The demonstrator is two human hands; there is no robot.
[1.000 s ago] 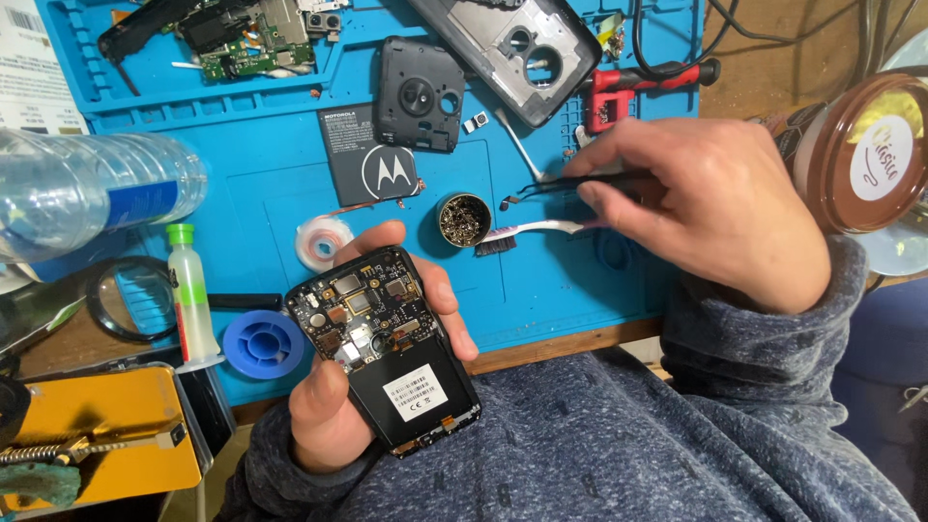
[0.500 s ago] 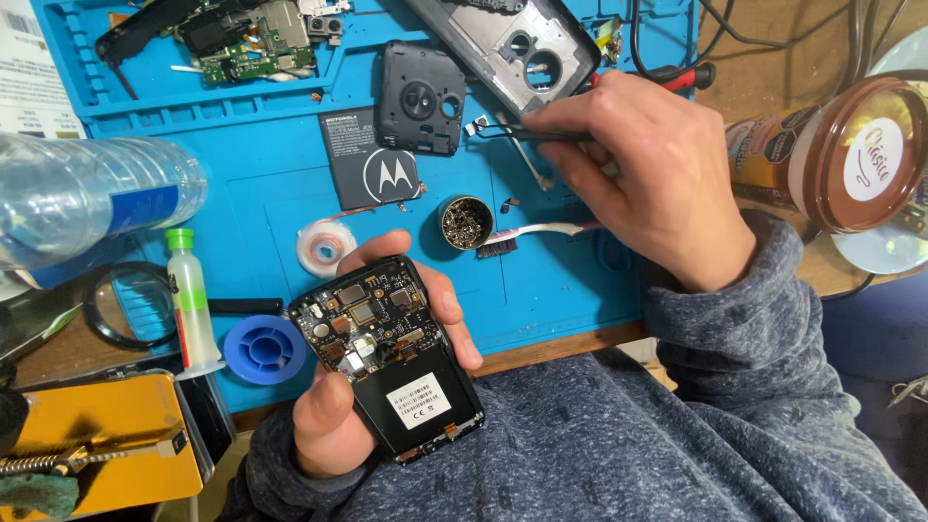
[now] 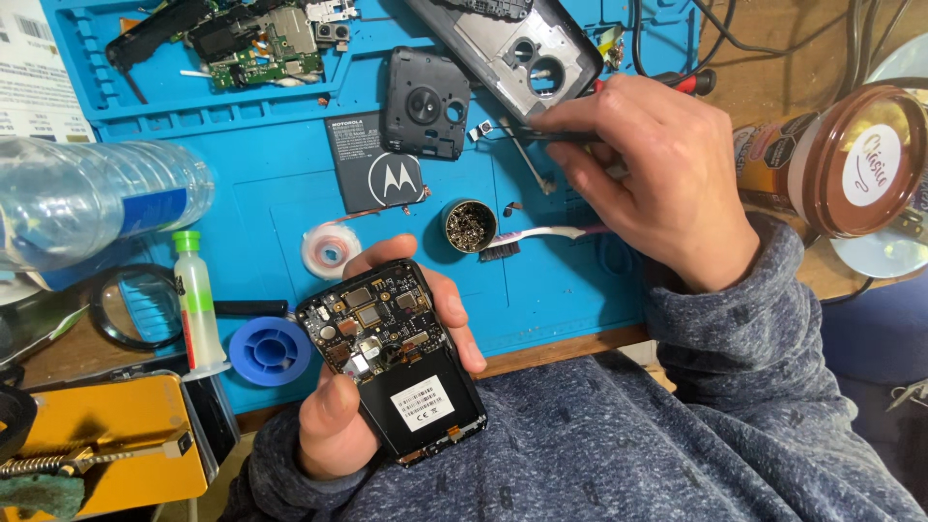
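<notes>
Opened black smartphone (image 3: pixel 394 360), its back cover off and its circuit board and shielding cans bare, lies face down in the left hand (image 3: pixel 372 387), whose fingers are wrapped round both long edges, thumb along the near side, just above the front edge of the blue silicone repair mat (image 3: pixel 290 208). Farther back on the mat the right hand (image 3: pixel 650 179) has its fingertips pinched on a thin dark tool (image 3: pixel 570 137), probably tweezers, though the tip is too small to tell, beside the grey phone mid-frame (image 3: pixel 527 48).

As a judgement, the main risk is to the bare board: the phone is held over the lap and not resting on the mat, so a loosened grip could drop it or press a finger onto the components. A small part pinched at the tool tip could spring away and be lost among the loose pieces, near the little round tin of screws (image 3: pixel 470 225) and the white toothbrush (image 3: pixel 541 237).
</notes>
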